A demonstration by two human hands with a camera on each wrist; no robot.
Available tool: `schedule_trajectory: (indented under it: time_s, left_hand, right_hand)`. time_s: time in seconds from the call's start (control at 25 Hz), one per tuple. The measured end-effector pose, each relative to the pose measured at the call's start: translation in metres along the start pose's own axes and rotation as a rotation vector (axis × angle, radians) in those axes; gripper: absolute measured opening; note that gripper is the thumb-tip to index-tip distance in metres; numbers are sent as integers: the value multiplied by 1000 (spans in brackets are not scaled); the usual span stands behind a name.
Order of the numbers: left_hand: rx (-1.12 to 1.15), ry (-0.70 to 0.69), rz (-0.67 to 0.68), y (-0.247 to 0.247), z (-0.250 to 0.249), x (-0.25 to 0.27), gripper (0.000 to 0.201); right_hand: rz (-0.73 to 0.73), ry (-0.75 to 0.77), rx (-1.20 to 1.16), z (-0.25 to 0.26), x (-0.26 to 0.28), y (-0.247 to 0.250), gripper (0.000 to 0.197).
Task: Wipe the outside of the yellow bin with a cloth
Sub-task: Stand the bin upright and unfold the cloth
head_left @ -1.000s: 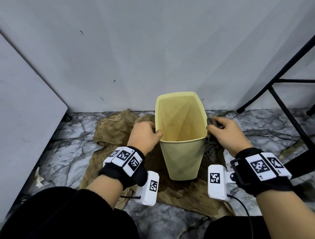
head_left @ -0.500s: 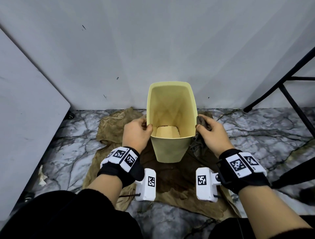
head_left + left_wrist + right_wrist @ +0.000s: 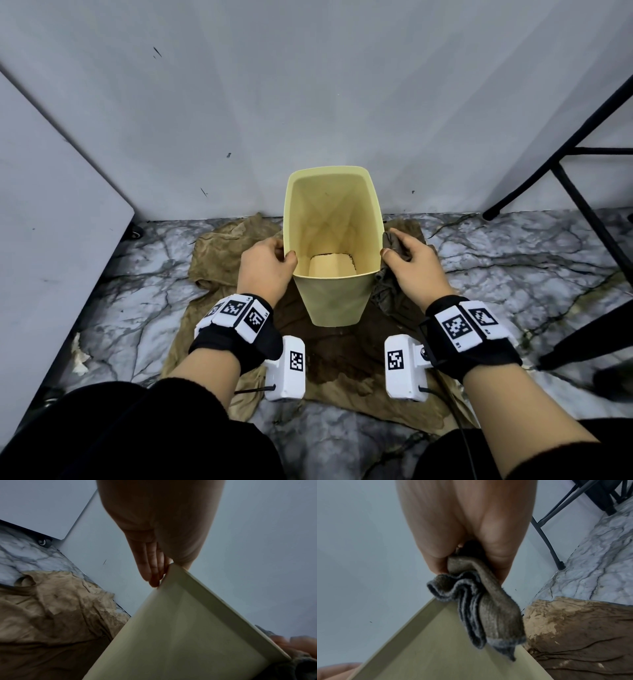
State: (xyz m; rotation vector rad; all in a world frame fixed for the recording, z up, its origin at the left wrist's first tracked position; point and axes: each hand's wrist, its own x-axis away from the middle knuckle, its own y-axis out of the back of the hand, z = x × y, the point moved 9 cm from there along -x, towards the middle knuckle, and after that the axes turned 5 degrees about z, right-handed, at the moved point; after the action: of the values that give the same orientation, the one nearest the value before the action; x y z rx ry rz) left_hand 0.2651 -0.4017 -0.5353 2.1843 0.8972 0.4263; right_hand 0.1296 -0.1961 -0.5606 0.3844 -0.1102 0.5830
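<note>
Yellow bin [image 3: 334, 298]: smooth matte plastic, faceted walls tapering to a narrower base, rounded-rectangular mouth. It stands on a tan cloth sheet [image 3: 219, 246] spread over the floor, close to the grey wall [image 3: 308, 85], between the two hands. Contents: the flat pale bottom carries a thin dark line of grime along its edges; whether anything else lies inside cannot be made out.

Left hand [image 3: 265, 265]: grips the bin's left rim, thumb hooked over the inside edge and fingers [image 3: 152, 568] laid flat against the outer wall. The left wrist view shows those fingers straight and close together on the outside, which the head view hides behind the hand.

Right hand [image 3: 411, 262]: holds a grey-brown cloth [image 3: 481, 601], bunched and pinched between thumb and fingers, pressed to the outer right wall at the rim. The right wrist view shows the cloth as soft, napped fabric folded in several layers with paler grey edges, hanging down the bin's side; the head view shows only a crumpled wad [image 3: 394, 241] and a trailing tail below the hand.

Tan cloth sheet: wrinkled, coarse, with a darker patch around and in front of the bin's base.

Floor [image 3: 513, 260]: glossy white marble pattern with dark veins.

Black metal frame [image 3: 575, 192]: thin tubular legs, standing to the right, well apart from the bin.

White panel [image 3: 51, 205]: flat, at the left.
</note>
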Motion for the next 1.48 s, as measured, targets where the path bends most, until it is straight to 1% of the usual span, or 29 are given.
schedule_trajectory:
  time_s: [0.08,0.16,0.24,0.32,0.36,0.48,0.6,0.68,0.72,0.76,0.8,0.88,0.92,1.0,1.04,1.08,1.16,1.24,1.32,1.4,1.48]
  left_hand:
    - [-48,20,38,1,-3,-1,24]
    - [-101,39,92,0,-10,-1,26]
    - [-155,23,128,-2,-19,-1,32]
    - [-181,-12,143,-6,-30,1,44]
    - [-162,-28,144,-8,-36,2,46]
    - [-56,-106,86,-7,-54,4,39]
    - [-57,-133,71,-9,-55,5,36]
    - [-69,-154,92,-13,-57,7,32]
    - [-50,-190,104,-15,-63,9,29]
    - [19,-224,127,-16,-68,11,26]
    - [134,-231,162,-18,-73,12,23]
    - [380,-179,243,-21,-78,15,22]
    - [451,-167,270,-23,-79,16,20]
    - [486,-178,297,-25,-82,18,11]
    - [481,-181,301,-26,-83,19,13]
    - [474,-176,293,-27,-83,18,19]
    - [437,-164,263,-26,-83,17,26]
    - [374,-173,227,-22,-83,15,26]
    - [291,-210,209,-14,-89,19,23]
    - [193,-264,190,-3,-98,24,24]
    - [146,-292,156,12,-109,25,24]
  right_hand:
    - [-61,-6,22,4,4,8,45]
    - [-157,31,9,17,7,24,35]
    - [-199,82,-30,35,8,34,23]
    - [-203,121,-78,51,9,35,15]
    - [-210,133,-97,56,9,33,16]
    - [-202,143,-139,59,8,24,24]
    - [-152,125,-195,57,8,10,12]
    - [-135,131,-178,57,8,3,11]
    - [-134,139,-167,57,8,0,12]
    - [-134,143,-161,57,7,-1,14]
    - [-137,149,-162,57,5,-1,14]
    - [-142,148,-182,54,2,-2,14]
    - [-142,140,-193,53,1,-2,15]
    - [-128,130,-211,51,0,-3,23]
    - [-113,133,-216,51,1,-3,24]
    - [-92,138,-213,54,3,-5,25]
    - [-34,167,-145,60,9,-7,28]
    - [16,197,4,67,12,-9,38]
    - [31,221,139,77,18,-6,43]
    - [14,229,224,87,22,3,40]
    - [-25,233,292,102,24,17,32]
